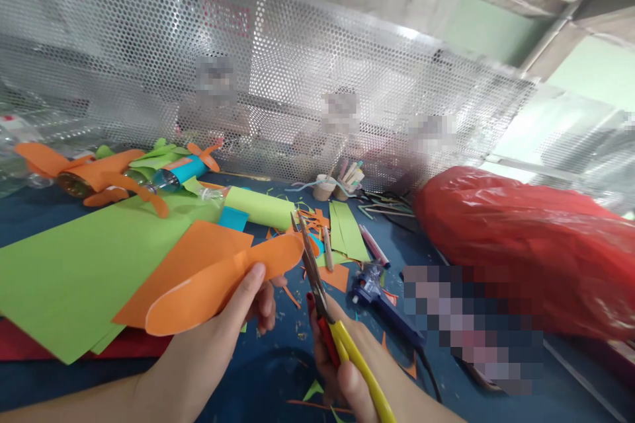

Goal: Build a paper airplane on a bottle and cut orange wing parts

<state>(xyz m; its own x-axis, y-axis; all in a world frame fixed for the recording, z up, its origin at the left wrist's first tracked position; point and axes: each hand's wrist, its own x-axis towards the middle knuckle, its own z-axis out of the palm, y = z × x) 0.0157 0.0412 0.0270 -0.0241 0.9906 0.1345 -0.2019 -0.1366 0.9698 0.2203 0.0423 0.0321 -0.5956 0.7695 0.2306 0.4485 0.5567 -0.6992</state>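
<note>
My left hand [243, 307] pinches an orange paper propeller shape [198, 291] between thumb and fingers near its narrow middle. One rounded blade points left towards me, the other reaches right. In my right hand [352, 350] is a pair of scissors [317, 277] with yellow and red handles. Their blades point up and away, slightly apart, right beside the tip of the paper's right blade. Whether the edge lies between the blades I cannot tell. Beneath the propeller shape lie an orange sheet [198, 241] and a large light green sheet [64, 264].
Paper-wrapped bottles with orange propellers, one orange [109, 168] and one blue [183, 170], lie back left. A green-wrapped bottle [262, 208], paper scraps and a blue glue gun [381, 304] lie ahead. Right is a red plastic bag [526, 244]; a perforated metal screen [297, 79] stands behind.
</note>
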